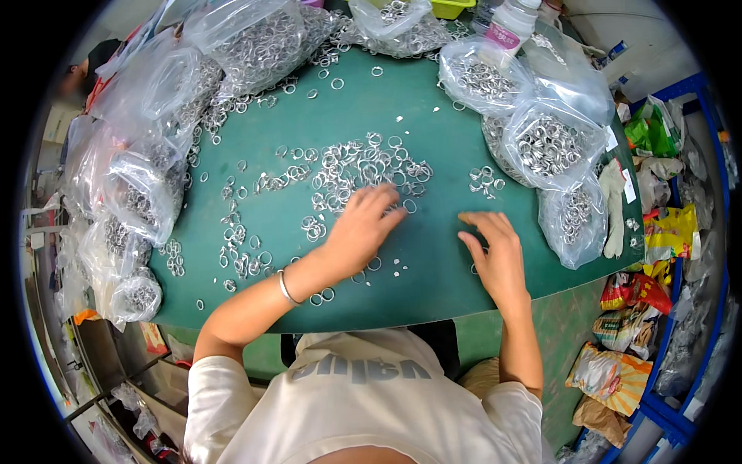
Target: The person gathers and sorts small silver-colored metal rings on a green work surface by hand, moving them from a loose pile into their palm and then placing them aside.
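Observation:
A heap of small silver metal rings (363,166) lies loose in the middle of a green table (433,116). My left hand (362,226) lies flat at the near edge of that heap, fingers spread over several rings; a thin bangle sits on its wrist. My right hand (495,251) rests palm down on bare green surface to the right, fingers apart and pointing left, holding nothing that I can see. A small cluster of rings (485,179) lies just beyond it.
Clear plastic bags full of rings crowd the table: on the left (139,193), at the back (255,39) and on the right (549,143). A white bottle (512,25) stands at the back. Colourful packets (618,371) lie on the floor at right, by a blue rack (680,402).

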Demonstrator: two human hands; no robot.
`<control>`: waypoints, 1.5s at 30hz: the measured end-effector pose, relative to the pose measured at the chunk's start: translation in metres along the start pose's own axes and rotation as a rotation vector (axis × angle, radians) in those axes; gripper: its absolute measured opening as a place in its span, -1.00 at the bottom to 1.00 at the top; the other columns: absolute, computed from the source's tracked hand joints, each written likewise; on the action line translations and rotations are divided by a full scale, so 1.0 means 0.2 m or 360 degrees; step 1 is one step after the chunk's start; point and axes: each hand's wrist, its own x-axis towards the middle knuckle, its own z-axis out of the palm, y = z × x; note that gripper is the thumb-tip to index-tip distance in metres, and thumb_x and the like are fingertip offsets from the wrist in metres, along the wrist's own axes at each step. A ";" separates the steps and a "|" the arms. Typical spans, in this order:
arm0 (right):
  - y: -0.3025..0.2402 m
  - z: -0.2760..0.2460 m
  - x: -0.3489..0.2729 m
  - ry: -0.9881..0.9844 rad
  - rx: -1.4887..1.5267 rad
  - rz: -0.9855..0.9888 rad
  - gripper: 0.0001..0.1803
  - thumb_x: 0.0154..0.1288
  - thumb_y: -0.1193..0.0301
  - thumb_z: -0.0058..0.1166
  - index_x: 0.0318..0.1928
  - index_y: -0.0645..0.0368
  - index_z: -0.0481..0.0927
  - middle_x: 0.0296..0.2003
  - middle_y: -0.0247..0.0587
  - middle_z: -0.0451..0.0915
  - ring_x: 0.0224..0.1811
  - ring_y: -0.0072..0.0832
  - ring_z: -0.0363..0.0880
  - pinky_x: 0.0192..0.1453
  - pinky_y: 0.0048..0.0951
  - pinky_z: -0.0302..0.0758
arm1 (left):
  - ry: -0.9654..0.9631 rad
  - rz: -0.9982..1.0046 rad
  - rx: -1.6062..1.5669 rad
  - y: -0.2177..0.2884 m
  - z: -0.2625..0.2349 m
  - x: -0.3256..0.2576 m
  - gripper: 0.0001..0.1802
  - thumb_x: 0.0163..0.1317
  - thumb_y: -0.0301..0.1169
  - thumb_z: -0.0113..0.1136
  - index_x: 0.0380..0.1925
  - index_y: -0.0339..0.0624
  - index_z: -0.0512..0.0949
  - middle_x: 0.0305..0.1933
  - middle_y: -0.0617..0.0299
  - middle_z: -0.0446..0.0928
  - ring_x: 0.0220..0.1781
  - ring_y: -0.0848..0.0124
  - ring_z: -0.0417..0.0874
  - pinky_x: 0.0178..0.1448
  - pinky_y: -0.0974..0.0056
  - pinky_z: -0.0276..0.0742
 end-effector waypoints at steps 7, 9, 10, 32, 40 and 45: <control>-0.05 0.16 0.23 0.0039 -0.0083 -0.0255 -0.71 0.00 0.59 0.17 -0.18 0.20 0.55 -0.21 -0.12 0.48 -0.15 -0.17 0.43 -0.09 -0.24 0.38 | 0.0277 -0.0321 0.0232 -0.07 -0.12 -0.05 -0.50 -0.23 -0.73 0.09 -0.14 -0.22 0.49 0.04 0.04 0.35 0.14 0.06 0.35 0.16 0.04 0.26; -0.02 0.22 0.29 -0.0031 -0.0107 -0.0445 -0.73 0.00 0.60 0.16 -0.21 0.19 0.55 -0.20 -0.13 0.46 -0.14 -0.19 0.41 -0.09 -0.26 0.37 | 0.0260 -0.0288 0.0153 0.02 -0.06 -0.07 -0.53 -0.17 -0.67 0.14 -0.13 -0.19 0.48 0.04 0.04 0.33 0.16 0.08 0.33 0.18 0.03 0.21; -0.01 0.25 0.30 0.0001 -0.0108 -0.0465 -0.77 -0.04 0.61 0.17 -0.28 0.19 0.53 -0.25 -0.18 0.46 -0.15 -0.21 0.40 -0.08 -0.28 0.34 | 0.0176 -0.0208 0.0076 0.08 -0.04 -0.08 -0.56 -0.12 -0.64 0.16 -0.13 -0.19 0.48 0.03 0.05 0.34 0.14 0.09 0.34 0.17 0.03 0.21; -0.17 0.20 0.04 -0.0030 0.1354 0.0426 -0.71 0.16 0.70 0.09 -0.09 0.33 0.42 -0.26 -0.29 0.56 -0.29 -0.64 0.50 -0.21 -0.64 0.43 | 0.0137 -0.0829 -0.2019 0.12 -0.04 0.01 -0.72 0.09 -0.67 0.21 -0.15 -0.34 0.51 -0.06 0.20 0.43 -0.18 0.51 0.53 -0.16 0.45 0.53; -0.14 0.21 0.02 0.0119 0.1202 0.0413 -0.89 0.22 0.60 0.09 -0.23 0.34 0.56 -0.42 -0.35 0.58 -0.43 -0.69 0.48 -0.33 -0.67 0.39 | -0.0033 -0.1007 -0.2082 0.13 -0.08 -0.03 -0.74 0.13 -0.64 0.18 -0.13 -0.35 0.50 -0.10 0.20 0.50 -0.15 0.50 0.54 -0.12 0.47 0.50; -0.13 0.17 0.03 0.0149 0.1508 0.0609 -0.90 0.25 0.56 0.09 -0.23 0.30 0.56 -0.42 -0.32 0.58 -0.44 -0.69 0.49 -0.39 -0.69 0.35 | 0.0119 -0.1189 -0.2545 0.08 -0.08 -0.06 -0.72 0.20 -0.61 0.09 -0.06 -0.35 0.45 -0.09 0.16 0.51 -0.11 0.48 0.54 -0.09 0.39 0.50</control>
